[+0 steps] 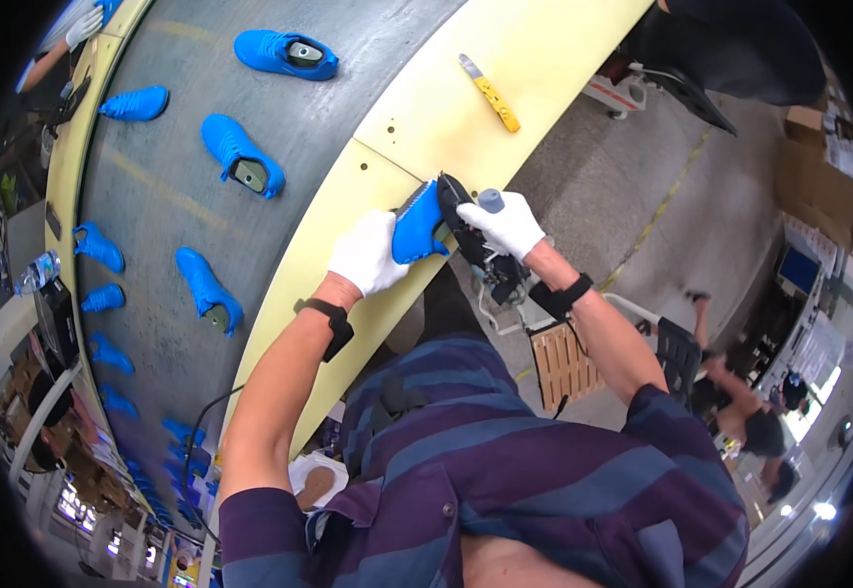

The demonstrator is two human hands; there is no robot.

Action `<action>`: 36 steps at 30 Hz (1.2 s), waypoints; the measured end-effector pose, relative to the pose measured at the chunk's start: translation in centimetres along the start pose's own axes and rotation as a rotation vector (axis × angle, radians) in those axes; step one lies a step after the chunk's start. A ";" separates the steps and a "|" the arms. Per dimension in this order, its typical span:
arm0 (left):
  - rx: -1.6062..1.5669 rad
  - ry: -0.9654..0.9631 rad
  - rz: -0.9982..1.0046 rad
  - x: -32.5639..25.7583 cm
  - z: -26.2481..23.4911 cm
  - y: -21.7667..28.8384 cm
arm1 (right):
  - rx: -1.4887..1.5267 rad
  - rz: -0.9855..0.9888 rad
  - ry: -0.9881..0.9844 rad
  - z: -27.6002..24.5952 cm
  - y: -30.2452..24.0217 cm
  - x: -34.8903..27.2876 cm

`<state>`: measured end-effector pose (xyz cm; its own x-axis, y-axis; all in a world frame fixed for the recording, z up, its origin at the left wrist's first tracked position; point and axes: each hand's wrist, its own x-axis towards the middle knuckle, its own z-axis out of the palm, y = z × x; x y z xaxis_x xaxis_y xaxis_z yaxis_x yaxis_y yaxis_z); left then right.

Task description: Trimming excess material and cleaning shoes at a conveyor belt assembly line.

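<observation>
Near the inner edge of the yellow ledge, my left hand [365, 253], in a white glove, is closed around a blue shoe [418, 227]. The shoe is tilted, and a strip of its dark sole shows. My right hand [511, 225], also gloved in white, has its fingers wrapped around a grey cylindrical handle [490, 201]. Between my hands is a black device [458, 216] with dark mechanical parts below it, up against the shoe. Whether the device touches the shoe, I cannot tell. Further along the ledge lies a yellow utility knife [491, 95].
A dark conveyor belt [348, 59] curves along the left, carrying several blue shoes [240, 157]. Across it, a person's gloved hand [83, 27] shows at the far left. Right of the ledge are a wooden slatted panel [565, 365], a black chair back [679, 355] and cardboard boxes [818, 186].
</observation>
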<state>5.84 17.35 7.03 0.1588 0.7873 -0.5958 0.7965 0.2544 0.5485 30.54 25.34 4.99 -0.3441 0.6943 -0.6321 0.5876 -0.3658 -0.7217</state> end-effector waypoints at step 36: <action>-0.058 0.130 0.101 0.3 1.0 -2.1 | 0.010 0.184 -0.159 -1.1 -4.1 4.1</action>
<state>4.81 16.47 5.07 0.1567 0.8756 -0.4570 0.7443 0.1994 0.6373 27.55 30.36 5.64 -0.3434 0.5089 -0.7894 0.6442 -0.4840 -0.5922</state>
